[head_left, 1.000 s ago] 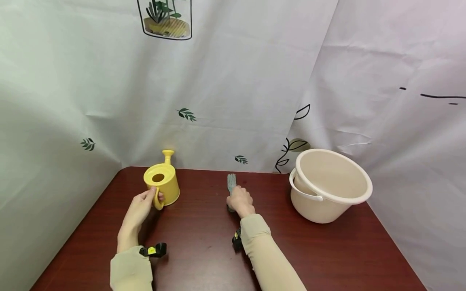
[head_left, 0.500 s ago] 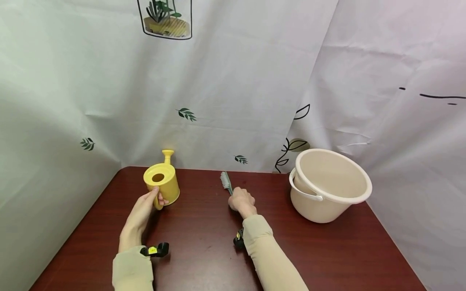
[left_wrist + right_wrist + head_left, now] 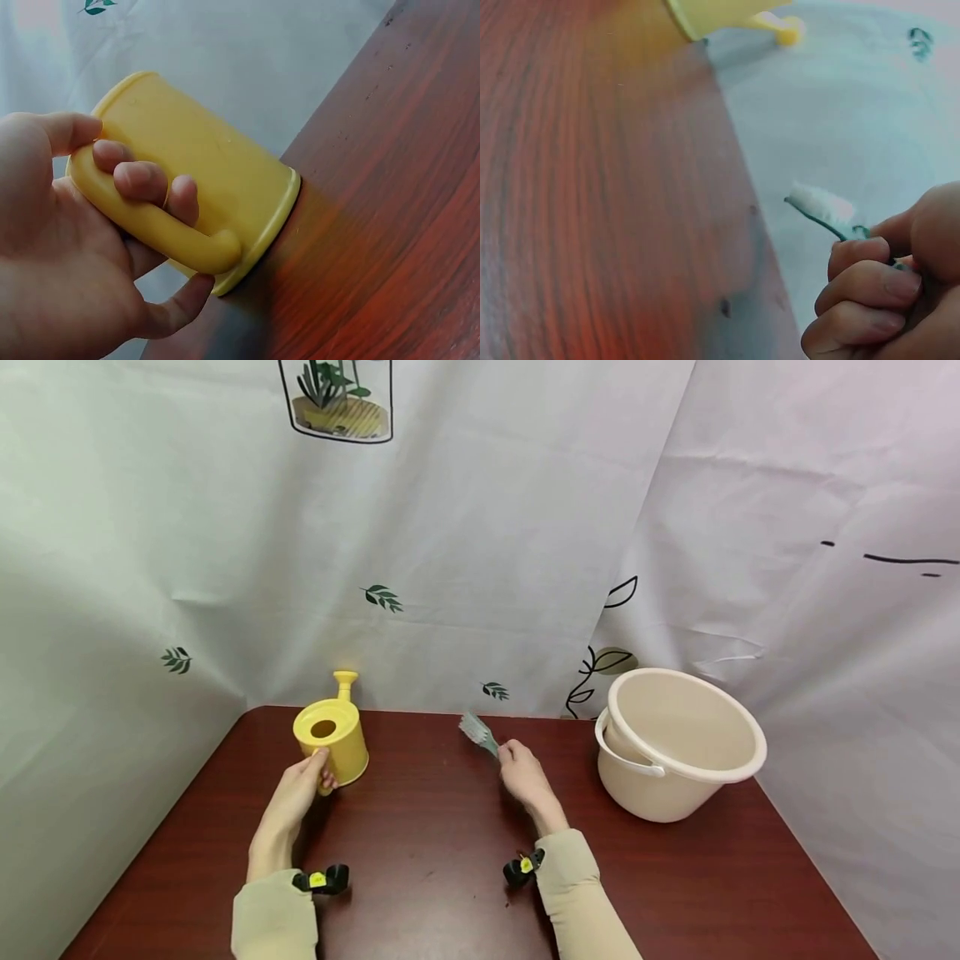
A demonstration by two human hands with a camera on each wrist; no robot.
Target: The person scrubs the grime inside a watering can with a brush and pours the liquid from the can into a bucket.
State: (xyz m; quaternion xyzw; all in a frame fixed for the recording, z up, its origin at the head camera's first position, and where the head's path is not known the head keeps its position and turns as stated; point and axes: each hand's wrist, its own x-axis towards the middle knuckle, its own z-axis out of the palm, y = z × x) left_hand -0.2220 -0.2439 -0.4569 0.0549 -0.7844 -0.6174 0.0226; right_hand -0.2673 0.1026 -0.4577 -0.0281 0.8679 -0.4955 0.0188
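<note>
On the left of the head view a yellow watering can (image 3: 347,747) stands upright on the table, spout toward the back wall. My left hand (image 3: 291,800) grips its handle; in the left wrist view several fingers curl through the handle (image 3: 161,229). Near the middle, my right hand (image 3: 527,779) holds a brush (image 3: 478,732) with pale bristles and a grey-green handle. Its bristled head points up and left, out past the fingers. In the right wrist view the fingers wrap the brush handle, hiding most of it, while the white bristles (image 3: 821,204) show.
A cream bucket (image 3: 660,793) with a white bail handle (image 3: 633,764) stands on the right side of the dark red-brown table (image 3: 420,860). A pale printed cloth (image 3: 487,543) hangs directly behind the table's back edge.
The right hand has shifted to the right with the brush, whose head has swung over to point left. The left hand keeps its hold, and the watering can stays in place.
</note>
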